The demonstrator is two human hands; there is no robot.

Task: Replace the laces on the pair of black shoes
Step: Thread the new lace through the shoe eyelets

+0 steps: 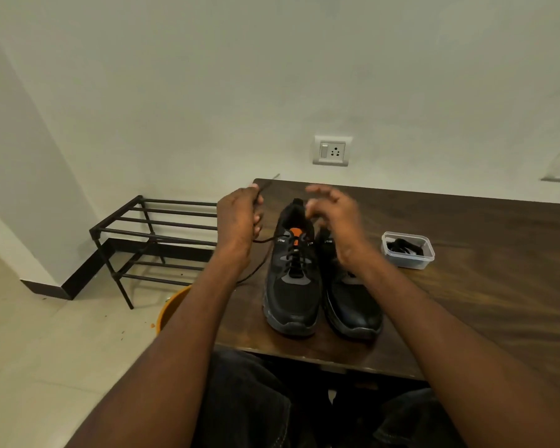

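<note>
Two black shoes stand side by side on the dark wooden table (pixel 466 302), toes towards me. The left shoe (pixel 291 286) has an orange tongue patch and a black lace (pixel 265 240) running out of its top eyelets to the left. My left hand (pixel 240 221) is shut on that lace, holding it up left of the shoe's collar. My right hand (pixel 337 218), blurred, hovers over the collars with fingers spread and holds nothing. It partly hides the right shoe (pixel 353 305). A clear plastic box (pixel 408 250) with black laces sits right of the shoes.
A black metal shoe rack (pixel 149 240) stands on the floor left of the table. An orange bucket (pixel 172 307) peeks out by the table's left edge. Wall sockets (pixel 332 151) sit above the table's far edge. My legs are under the table's near edge.
</note>
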